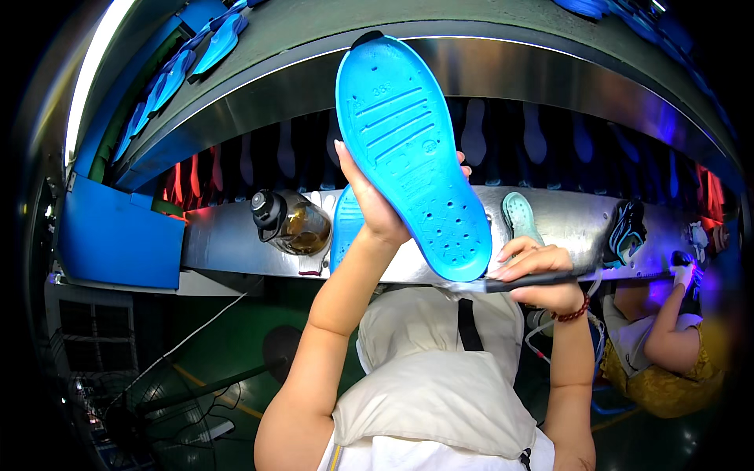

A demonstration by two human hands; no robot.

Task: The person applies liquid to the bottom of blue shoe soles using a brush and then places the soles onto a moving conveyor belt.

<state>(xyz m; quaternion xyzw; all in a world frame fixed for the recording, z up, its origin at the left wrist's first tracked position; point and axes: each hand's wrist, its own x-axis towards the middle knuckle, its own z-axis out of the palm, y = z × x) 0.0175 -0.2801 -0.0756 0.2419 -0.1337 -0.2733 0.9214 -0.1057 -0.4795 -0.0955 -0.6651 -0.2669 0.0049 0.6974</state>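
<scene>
My left hand point(369, 192) grips a bright blue shoe sole point(404, 157) by its sides, thumb on the left edge and fingertips showing at the right. The sole is held up and tilted, its ribbed, hole-dotted face visible and a black patch at its far tip. My right hand point(542, 275) is closed around a black-handled tool point(530, 281) at the sole's near end. The tool's pale, brush-like tip is blurred, so I cannot tell whether it touches the sole. Behind my left wrist, another blue sole point(343, 228) is partly hidden.
A steel ledge point(216, 235) carries a dark-lidded bottle point(292, 223), a pale green sole point(519, 216) and a dark shoe upper point(627, 234). Blue soles point(221, 43) lie on the raised belt point(298, 30). At right sits another person point(671, 341); a fan point(157, 416) stands lower left.
</scene>
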